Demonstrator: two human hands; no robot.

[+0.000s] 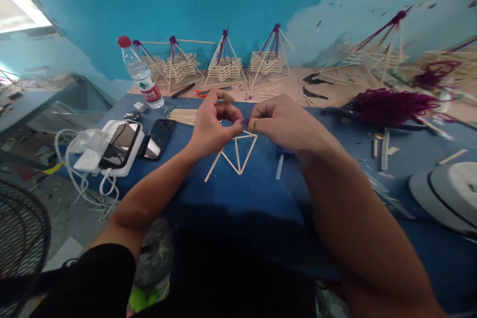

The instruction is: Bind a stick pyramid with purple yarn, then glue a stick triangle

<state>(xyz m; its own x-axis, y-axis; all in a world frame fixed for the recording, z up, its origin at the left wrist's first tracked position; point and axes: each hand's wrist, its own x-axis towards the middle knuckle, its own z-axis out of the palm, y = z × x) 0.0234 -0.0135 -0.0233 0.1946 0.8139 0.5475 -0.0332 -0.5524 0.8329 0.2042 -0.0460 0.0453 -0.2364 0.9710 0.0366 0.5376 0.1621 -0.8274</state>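
My left hand (214, 126) and my right hand (281, 121) meet almost fingertip to fingertip above the blue tabletop. Each pinches thumb to index finger, and a short bit of purple yarn (246, 121) shows between them. Its full length is hidden by my fingers. Tape or a finger cover seems to wrap a fingertip on each hand. Just beneath lies a frame of thin wooden sticks (240, 154), joined into triangles, with one longer stick slanting out toward the lower left. My hands cover its far side.
Stick structures (224, 62) tied with purple yarn line the wall. A water bottle (147, 79), loose sticks (182, 116) and phones (158, 139) stand or lie left. A purple yarn pile (395, 106), a glue stick (279, 166) and a white round object (447, 194) are right.
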